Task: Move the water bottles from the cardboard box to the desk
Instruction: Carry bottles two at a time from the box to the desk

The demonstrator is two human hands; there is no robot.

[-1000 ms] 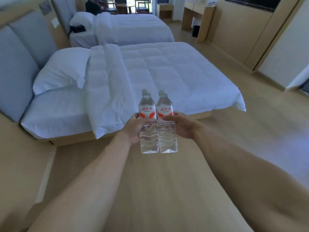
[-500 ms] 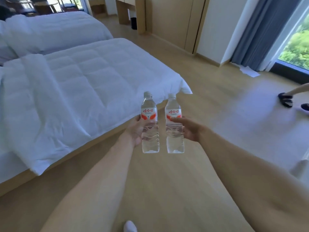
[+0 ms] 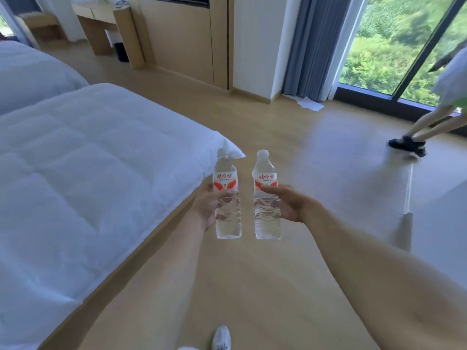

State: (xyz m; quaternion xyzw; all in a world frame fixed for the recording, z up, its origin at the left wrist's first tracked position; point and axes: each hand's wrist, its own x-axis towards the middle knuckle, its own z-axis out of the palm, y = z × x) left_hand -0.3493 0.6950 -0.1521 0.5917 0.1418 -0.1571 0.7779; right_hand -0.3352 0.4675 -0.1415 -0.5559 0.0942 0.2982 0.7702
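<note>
I carry two clear water bottles with red-and-white labels, both upright in front of me over the wooden floor. My left hand [image 3: 205,208] grips the left bottle [image 3: 226,198] around its middle. My right hand [image 3: 288,204] grips the right bottle [image 3: 266,198] the same way, a small gap apart from the other. A wooden desk [image 3: 106,18] stands at the far wall, top left. The cardboard box is out of view.
A white bed [image 3: 83,178] fills the left side, its corner near the left bottle. A second bed [image 3: 27,72] lies behind it. Another person's legs [image 3: 419,132] are at the right by the window [image 3: 394,41]. A grey curtain [image 3: 316,46] hangs beside it. My shoe [image 3: 222,337] shows below.
The view has swung to the right, away from the beds and toward the window. The two bottles have drifted slightly apart. The other person has come further into view.
</note>
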